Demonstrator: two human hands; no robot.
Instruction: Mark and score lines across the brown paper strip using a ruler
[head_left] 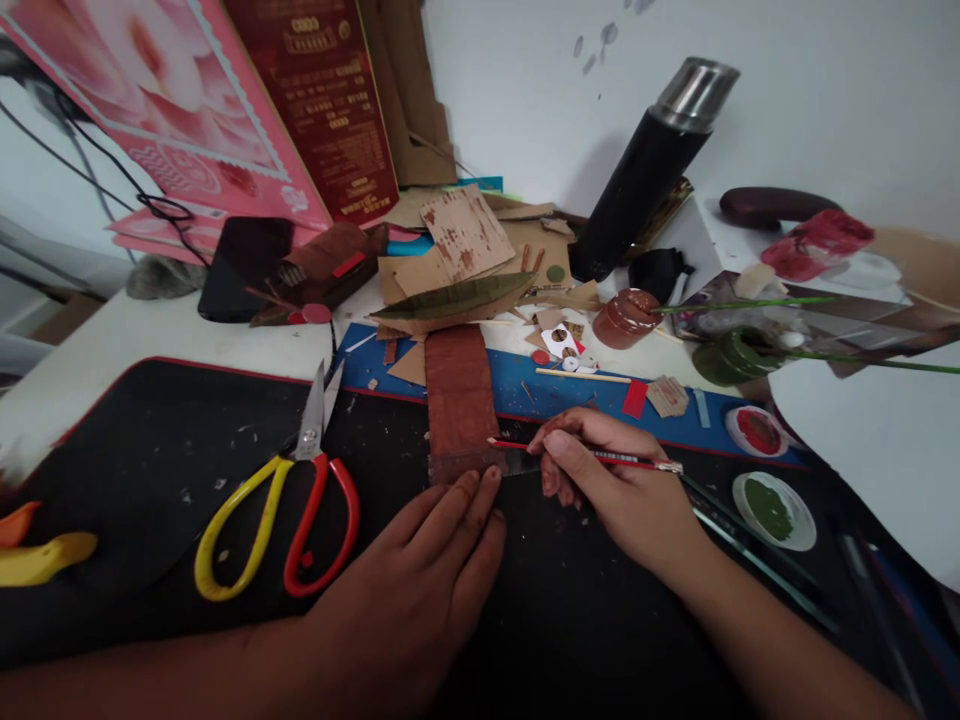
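A brown-painted strip of cardboard point(461, 390) lies on the black mat. Across its near end is a see-through ruler point(517, 462). My left hand point(442, 560) lies flat with fingers stretched out, the fingertips pressing on the ruler and strip. In my right hand point(600, 470), a red and black pencil point(622, 459) is pinched, its tip at the strip's right edge just above the ruler. Left of the strip rest scissors point(311, 440) with one yellow and one red handle, blades apart.
Lids of red paint point(757, 430) and green paint point(772, 510) sit to the right. Behind are a brown paint jar point(627, 317), a green paint jar point(726, 357), a black thermos point(645, 170), and cardboard scraps point(469, 235). A phone point(247, 268) stands back left.
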